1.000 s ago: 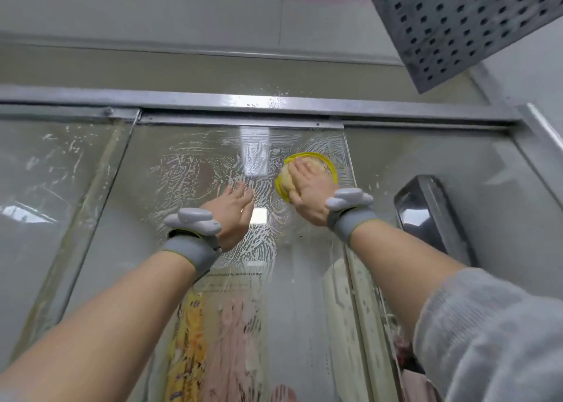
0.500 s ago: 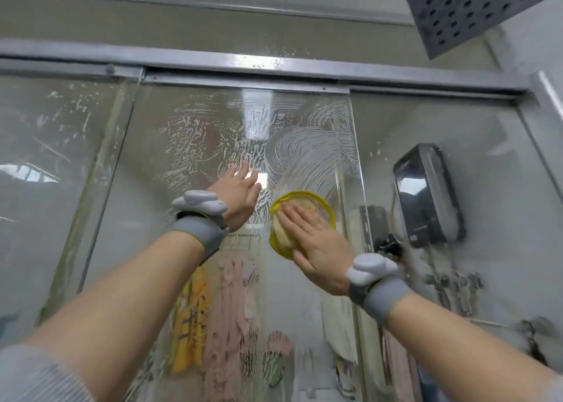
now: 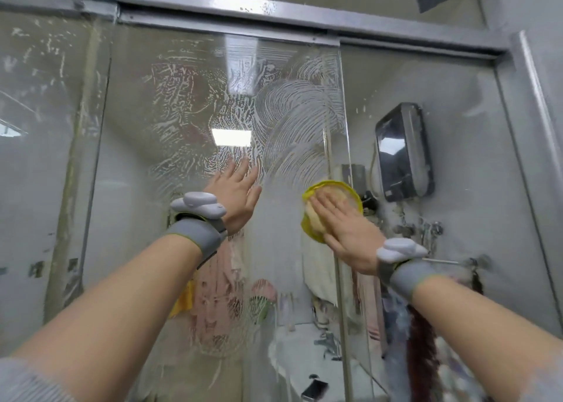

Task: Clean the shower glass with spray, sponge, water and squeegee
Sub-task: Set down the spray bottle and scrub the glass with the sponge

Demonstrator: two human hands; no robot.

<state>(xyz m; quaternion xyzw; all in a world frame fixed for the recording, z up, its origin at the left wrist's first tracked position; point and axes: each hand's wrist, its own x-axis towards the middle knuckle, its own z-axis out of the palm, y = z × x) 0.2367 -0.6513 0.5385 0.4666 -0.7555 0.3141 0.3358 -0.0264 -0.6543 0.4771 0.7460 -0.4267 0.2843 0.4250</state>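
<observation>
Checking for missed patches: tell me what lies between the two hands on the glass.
In the head view, only soapy glass lies between the left hand and the right hand pressing the sponge: a smeared wet strip, no object.

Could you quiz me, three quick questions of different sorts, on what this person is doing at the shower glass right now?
1. True or false: the left hand holds a squeegee.
2. The right hand presses on: A) a spray bottle B) the yellow sponge C) a towel?
3. Fill in: swirled ____ streaks cover the shower glass above the hands.

Key: 1 false, its fingers are straight against the glass, holding nothing. 2 B. 3 soap.
</observation>
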